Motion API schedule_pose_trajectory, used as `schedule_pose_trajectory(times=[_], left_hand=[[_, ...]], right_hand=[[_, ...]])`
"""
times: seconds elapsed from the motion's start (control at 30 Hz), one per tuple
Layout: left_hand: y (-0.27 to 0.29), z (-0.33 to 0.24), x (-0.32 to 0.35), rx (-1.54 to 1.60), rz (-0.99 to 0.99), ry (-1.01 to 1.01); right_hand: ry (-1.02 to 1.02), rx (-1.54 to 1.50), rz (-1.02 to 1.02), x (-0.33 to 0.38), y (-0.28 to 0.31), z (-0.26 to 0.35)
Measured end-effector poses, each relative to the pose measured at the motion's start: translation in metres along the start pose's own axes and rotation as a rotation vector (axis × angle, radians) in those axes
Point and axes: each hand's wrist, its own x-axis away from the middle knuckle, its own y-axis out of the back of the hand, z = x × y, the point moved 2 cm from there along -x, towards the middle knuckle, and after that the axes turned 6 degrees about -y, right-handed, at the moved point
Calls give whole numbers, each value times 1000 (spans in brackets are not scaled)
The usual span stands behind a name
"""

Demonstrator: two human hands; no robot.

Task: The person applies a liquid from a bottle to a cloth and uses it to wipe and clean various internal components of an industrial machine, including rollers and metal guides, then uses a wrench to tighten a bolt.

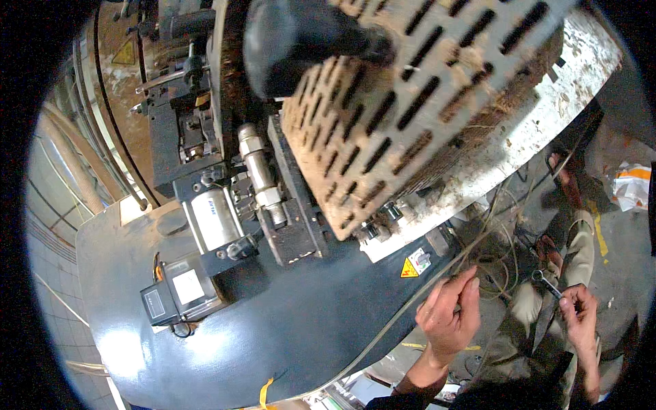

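Note:
My left hand [447, 314] is raised beside the curved edge of a dark blue-grey machine body [294, 328]. Its fingers are loosely bent with the tips apart, and I see nothing held in them. Over to the right, my right hand [581, 318] grips a small ring-ended spanner [549, 283] by its shank. The spanner's ring end points up and to the left, above my trousered legs. Closest to my left hand is a small rotary switch [421, 260] with a yellow warning label [410, 266] on the machine's side.
A dusty slotted metal guard [383, 130] fills the upper middle, with a black rounded part [294, 48] before it. At left are a silver cylinder [217, 220], a threaded metal fitting [260, 171] and a dark box [181, 297]. Loose cables [502, 266] and an orange-white packet [630, 186] lie on the floor.

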Motion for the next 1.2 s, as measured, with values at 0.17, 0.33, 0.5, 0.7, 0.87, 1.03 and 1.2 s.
schedule_pose_trajectory(times=[0.17,0.33,0.5,0.7,0.87,1.03,1.2], left_hand=[[-24,13,19,16,67,69],[-50,20,48,189,381,188],[-85,14,102,369,696,127],[-86,18,129,810,694,653],[-22,-4,64,851,256,479],[99,-48,-73,272,-254,-24],[167,-50,-190,-202,-121,-93]], right_hand=[[66,-39,-37,-8,-1,-27],[35,-261,-10,-12,3,-41],[181,-354,-16,-10,-24,-15],[164,-448,268,-2,-43,3],[338,-546,413,6,-58,49],[308,-172,346,-10,-62,11],[410,141,245,-28,-67,-63]])
